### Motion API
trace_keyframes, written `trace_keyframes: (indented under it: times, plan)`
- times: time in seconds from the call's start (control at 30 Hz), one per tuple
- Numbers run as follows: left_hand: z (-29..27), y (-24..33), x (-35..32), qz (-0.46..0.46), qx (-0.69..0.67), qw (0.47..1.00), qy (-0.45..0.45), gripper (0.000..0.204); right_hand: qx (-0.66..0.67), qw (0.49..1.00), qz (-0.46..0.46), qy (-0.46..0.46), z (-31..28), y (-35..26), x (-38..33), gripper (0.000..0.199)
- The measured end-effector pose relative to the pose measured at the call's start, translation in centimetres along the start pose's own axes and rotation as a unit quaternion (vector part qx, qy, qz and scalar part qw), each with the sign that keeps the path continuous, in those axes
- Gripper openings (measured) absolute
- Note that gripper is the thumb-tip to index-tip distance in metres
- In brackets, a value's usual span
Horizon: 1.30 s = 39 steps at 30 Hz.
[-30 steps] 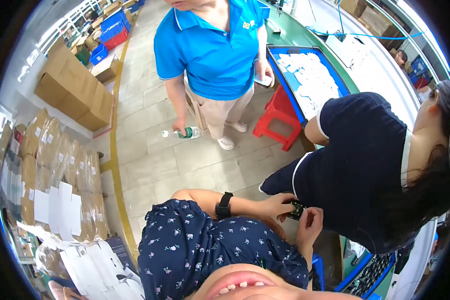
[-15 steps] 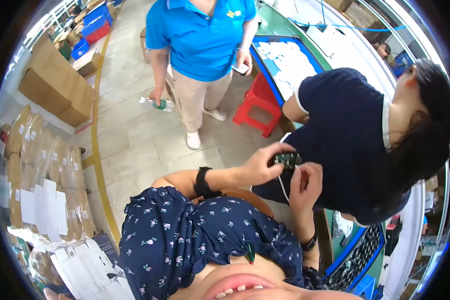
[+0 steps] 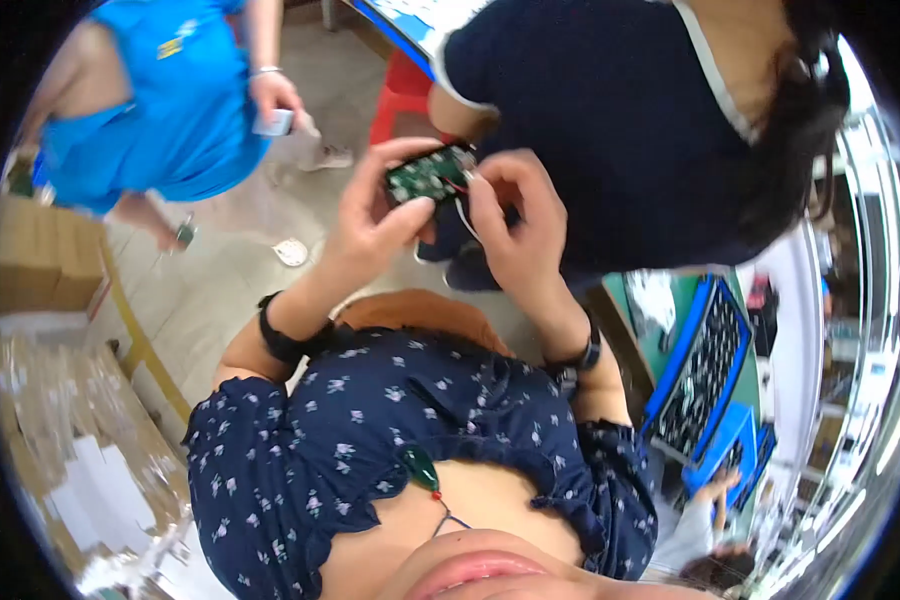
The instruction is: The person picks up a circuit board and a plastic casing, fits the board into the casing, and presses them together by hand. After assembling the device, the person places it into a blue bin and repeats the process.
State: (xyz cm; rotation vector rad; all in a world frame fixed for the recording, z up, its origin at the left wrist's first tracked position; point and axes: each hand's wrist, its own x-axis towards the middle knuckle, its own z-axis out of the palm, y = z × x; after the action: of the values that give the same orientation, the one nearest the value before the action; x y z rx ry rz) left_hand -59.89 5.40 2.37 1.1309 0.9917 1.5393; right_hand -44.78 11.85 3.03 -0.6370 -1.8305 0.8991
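My left hand [image 3: 375, 212] grips a small green circuit board [image 3: 428, 175] in a dark frame, raised in front of my chest. My right hand [image 3: 515, 225] pinches the thin white and red wires at the board's right edge. A black band sits on my left wrist and a dark watch on my right wrist. My dark blue patterned top fills the lower middle of the view.
A person in a dark navy top [image 3: 620, 120] bends over close behind my hands. Another person in a blue shirt [image 3: 160, 110] stands at the upper left holding a small pale object. Cardboard boxes [image 3: 30, 260] stack at left. Blue trays [image 3: 705, 365] lie at right; a red stool [image 3: 400, 90] stands behind.
Both hands have lifted the board higher and closer to the camera. The view has tilted, so the person in blue has shifted to the upper left and the person in navy fills the top.
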Motion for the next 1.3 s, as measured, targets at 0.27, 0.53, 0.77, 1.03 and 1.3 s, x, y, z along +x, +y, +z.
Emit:
trace_keyframes:
  times: [0.27, 0.53, 0.77, 1.03, 1.3]
  plan:
    - [0.6, 0.3, -0.2, -0.044, 0.025, 0.999, -0.013, 0.041, 0.012, 0.999, 0.037, -0.014, -0.9, 0.0, -0.8, 0.007]
    - [1.2, -0.1, -0.2, 0.025, 0.17, 0.985, 0.027, 0.04, -0.006, 0.999, 0.034, -0.032, -0.5, -0.2, -0.8, 0.01]
    - [1.8, -0.7, -0.5, 0.135, 0.33, 0.934, 0.036, 0.041, -0.013, 0.999, 0.044, -0.029, -0.4, -0.1, -1.5, 0.011]
    - [3.2, -0.1, -3.3, 0.18, 0.404, 0.896, 0.043, 0.045, -0.027, 0.999, 0.019, -0.021, -0.6, -1.4, -4.0, 0.012]
    - [4.2, 0.0, -4.0, 0.161, 0.532, 0.827, -0.078, 0.043, -0.376, 0.914, -0.113, -0.101, 0.3, 1.5, -6.4, 0.012]
